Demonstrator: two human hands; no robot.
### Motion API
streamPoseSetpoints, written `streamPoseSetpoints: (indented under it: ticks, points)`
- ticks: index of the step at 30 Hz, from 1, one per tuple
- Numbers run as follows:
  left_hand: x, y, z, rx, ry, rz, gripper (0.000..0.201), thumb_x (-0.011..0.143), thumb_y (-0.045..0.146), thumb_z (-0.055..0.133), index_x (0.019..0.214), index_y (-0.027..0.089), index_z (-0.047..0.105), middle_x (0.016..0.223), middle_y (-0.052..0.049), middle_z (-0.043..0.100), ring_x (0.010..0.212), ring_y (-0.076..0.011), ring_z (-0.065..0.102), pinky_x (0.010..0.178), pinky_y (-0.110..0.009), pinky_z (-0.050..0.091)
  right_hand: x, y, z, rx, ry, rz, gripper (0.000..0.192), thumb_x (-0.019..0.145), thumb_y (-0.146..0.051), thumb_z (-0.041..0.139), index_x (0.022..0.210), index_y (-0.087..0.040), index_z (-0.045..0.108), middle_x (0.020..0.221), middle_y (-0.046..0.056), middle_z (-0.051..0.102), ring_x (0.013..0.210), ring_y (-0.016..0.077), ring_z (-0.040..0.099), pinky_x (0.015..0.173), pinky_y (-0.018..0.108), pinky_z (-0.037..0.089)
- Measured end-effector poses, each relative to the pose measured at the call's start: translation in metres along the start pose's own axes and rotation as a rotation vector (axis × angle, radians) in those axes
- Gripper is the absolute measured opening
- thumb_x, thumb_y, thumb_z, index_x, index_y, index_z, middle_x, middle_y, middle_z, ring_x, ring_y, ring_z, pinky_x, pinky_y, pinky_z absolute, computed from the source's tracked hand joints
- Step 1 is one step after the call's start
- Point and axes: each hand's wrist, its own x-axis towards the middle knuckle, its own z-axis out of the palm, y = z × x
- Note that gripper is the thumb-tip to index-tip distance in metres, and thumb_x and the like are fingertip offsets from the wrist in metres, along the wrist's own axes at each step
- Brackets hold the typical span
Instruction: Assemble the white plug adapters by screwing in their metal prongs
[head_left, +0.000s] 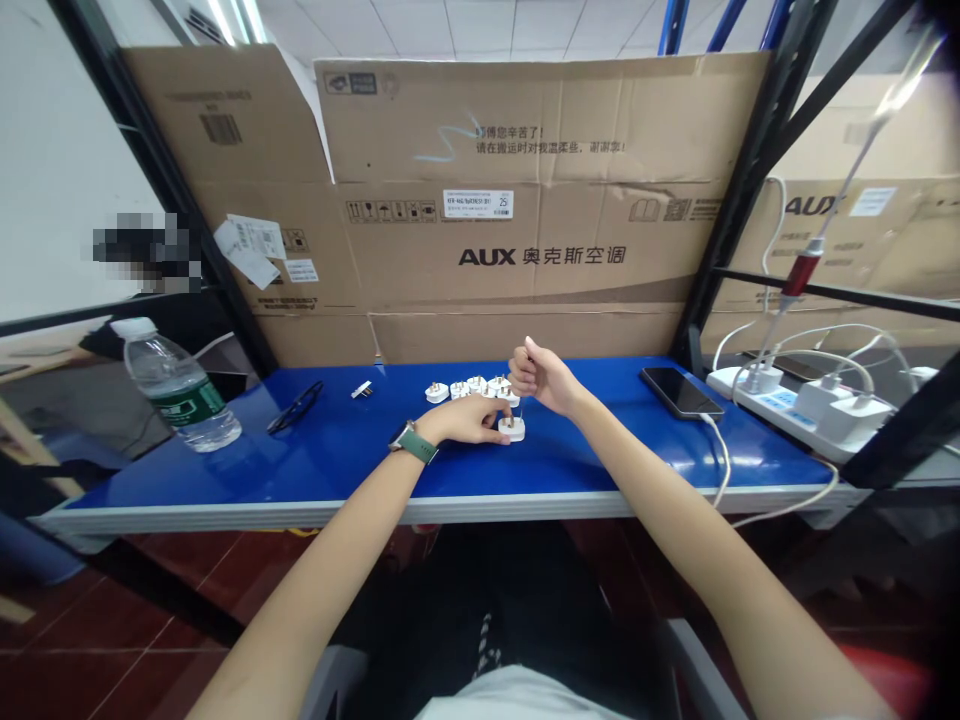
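Note:
On the blue tabletop, a white plug (513,431) lies with its metal pins facing up. My left hand (472,420), with a green-strapped watch at the wrist, pinches this plug from its left side between thumb and fingers. My right hand (546,378) is raised just above and to the right of it, fingers curled into a fist. A thin, faint line shows below that fist, too small to make out. Behind my left hand several more white plugs (436,392) stand close together, pins up. Farther left lies a small white part with metal pins (361,389).
At the left stand a water bottle (187,395) and dark folded glasses (295,407). A phone (681,392) with a white cable lies right, near a loaded power strip (795,415). Cardboard (540,300) walls the back. A person (161,300) is beyond the left frame.

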Motion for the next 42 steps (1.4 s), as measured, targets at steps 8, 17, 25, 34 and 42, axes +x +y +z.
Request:
streamPoseSetpoints:
  ticks: [8, 17, 25, 34, 42]
  points:
    - [-0.0001, 0.0006, -0.0001, 0.003, 0.009, -0.012, 0.051, 0.081, 0.060, 0.073, 0.114, 0.022, 0.064, 0.076, 0.001, 0.058, 0.065, -0.0164, 0.051, 0.061, -0.028, 0.033, -0.0032, -0.0001, 0.0061, 0.088, 0.008, -0.085, 0.059, 0.094, -0.067, 0.058, 0.065, -0.021, 0.033, 0.063, -0.004, 0.027, 0.054, 0.0121, 0.027, 0.055, 0.028, 0.033]
    - [0.0003, 0.0009, -0.0008, 0.023, -0.024, -0.027, 0.050, 0.082, 0.060, 0.070, 0.114, 0.022, 0.065, 0.077, 0.000, 0.059, 0.065, -0.0174, 0.052, 0.062, -0.029, 0.033, -0.0018, 0.0051, 0.0088, 0.121, -0.018, -0.063, 0.056, 0.094, -0.061, 0.062, 0.065, -0.021, 0.036, 0.063, -0.004, 0.028, 0.055, 0.0121, 0.029, 0.057, 0.028, 0.035]
    - [-0.0004, 0.0014, -0.0008, 0.019, -0.014, -0.021, 0.049, 0.083, 0.060, 0.070, 0.113, 0.022, 0.065, 0.076, 0.001, 0.058, 0.065, -0.0172, 0.051, 0.061, -0.029, 0.032, -0.0013, 0.0049, 0.0065, 0.077, -0.002, -0.062, 0.057, 0.094, -0.064, 0.060, 0.065, -0.021, 0.035, 0.063, -0.004, 0.028, 0.055, 0.0118, 0.028, 0.055, 0.028, 0.034]
    - [-0.0003, 0.0024, -0.0009, 0.025, -0.018, -0.021, 0.047, 0.084, 0.058, 0.070, 0.113, 0.022, 0.065, 0.074, 0.001, 0.058, 0.065, -0.0172, 0.051, 0.061, -0.029, 0.032, -0.0009, 0.0052, 0.0064, 0.083, -0.034, -0.057, 0.051, 0.095, -0.058, 0.060, 0.066, -0.022, 0.039, 0.064, -0.003, 0.029, 0.056, 0.0129, 0.030, 0.057, 0.029, 0.036]
    - [-0.0013, 0.0011, -0.0006, 0.026, -0.001, -0.005, 0.046, 0.084, 0.058, 0.071, 0.114, 0.023, 0.065, 0.079, 0.000, 0.060, 0.068, -0.0176, 0.054, 0.062, -0.029, 0.035, -0.0004, 0.0084, 0.0016, 0.001, -0.123, -0.068, 0.031, 0.089, -0.045, 0.072, 0.101, -0.016, 0.072, 0.080, 0.002, 0.056, 0.074, 0.0157, 0.055, 0.068, 0.029, 0.047]
